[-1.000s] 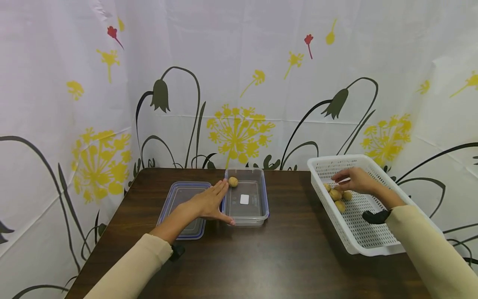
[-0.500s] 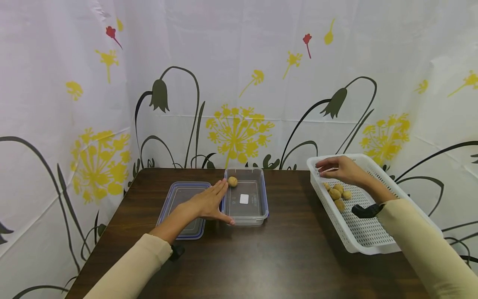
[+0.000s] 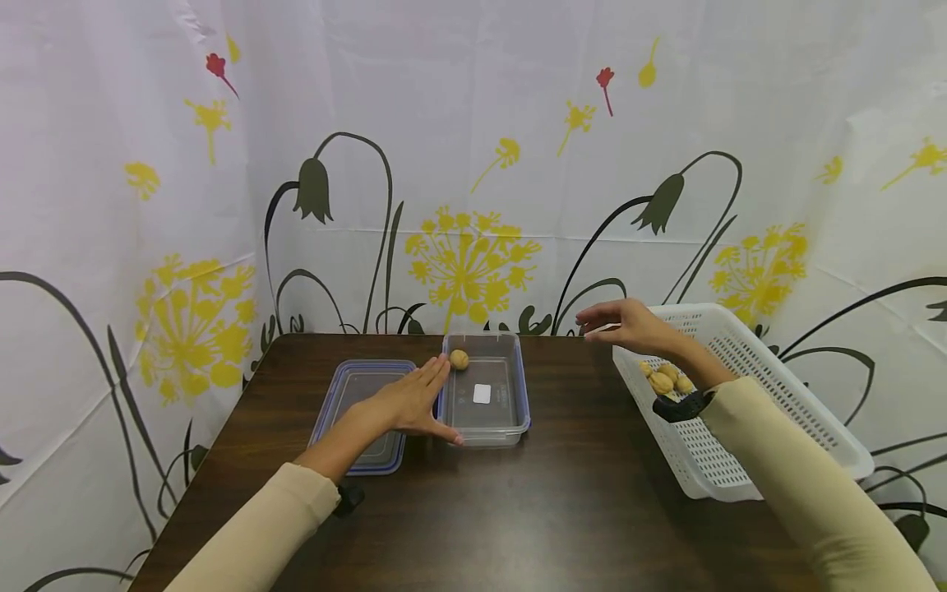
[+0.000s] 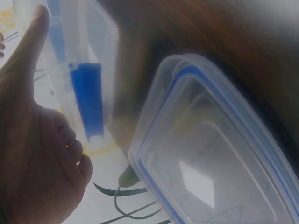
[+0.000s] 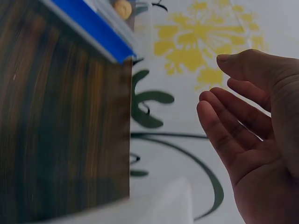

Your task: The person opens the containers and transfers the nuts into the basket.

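Note:
In the head view my left hand [image 3: 403, 403] lies spread against the left side of a clear plastic container [image 3: 481, 411] with blue side clips, its fingers fairly straight. A single walnut [image 3: 459, 359] sits in the container's far left corner. Left of it lies a clear lid with a blue seal [image 3: 362, 411], partly under my left forearm. My right hand [image 3: 629, 323] is in the air over the far left end of a white perforated basket [image 3: 821, 423], which holds several walnuts [image 3: 661, 383]. In the right wrist view its fingers are loosely bent and I see nothing between them.
All of this stands on a dark brown wooden table [image 3: 518, 518]. A white curtain [image 3: 459, 99] with printed flowers hangs behind the table's far edge. The basket's raised wall faces the container across a stretch of table.
My right hand has risen from above the walnuts in the basket and moved left past its rim. My left hand and the container have stayed in place.

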